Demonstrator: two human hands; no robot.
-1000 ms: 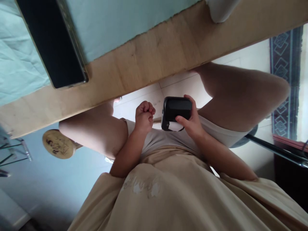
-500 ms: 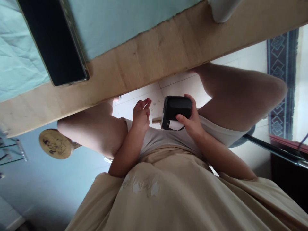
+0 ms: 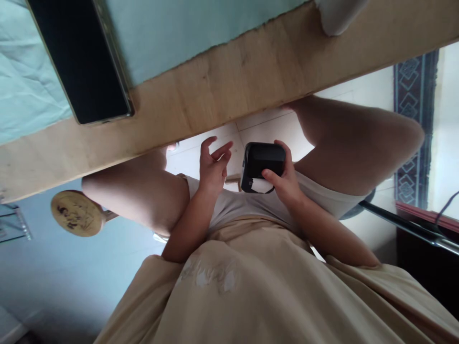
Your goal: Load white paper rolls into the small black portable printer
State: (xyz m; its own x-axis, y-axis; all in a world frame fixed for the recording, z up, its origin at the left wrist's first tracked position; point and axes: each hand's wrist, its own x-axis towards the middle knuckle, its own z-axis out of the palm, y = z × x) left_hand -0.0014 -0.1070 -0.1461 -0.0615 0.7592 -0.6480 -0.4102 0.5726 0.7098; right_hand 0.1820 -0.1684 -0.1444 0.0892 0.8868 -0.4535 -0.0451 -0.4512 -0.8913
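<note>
My right hand [image 3: 285, 177] grips a small black box-like device [image 3: 266, 156] with rounded corners, held above my lap below the table edge. Its thumb lies across the top face, and the fingers wrap around the right side. A pale white patch [image 3: 263, 185] shows on the device's near part; whether it is paper or a panel I cannot tell. To the left of the device, apart from it, my left hand [image 3: 214, 167] is raised with its fingers spread and bent. Nothing shows between those fingers.
A wooden table edge [image 3: 215, 91] runs slanting above my hands. On it lie a green-blue cloth [image 3: 186, 33], a dark phone [image 3: 81, 62] and a whitish object [image 3: 337, 16] cut off at the top. A round wooden stool [image 3: 77, 213] stands at the left; a metal bar [image 3: 401, 223] is at the right.
The fingers of my left hand have spread apart from a closer, pinched pose. The device stays almost still in my right hand. The view has shifted slightly.
</note>
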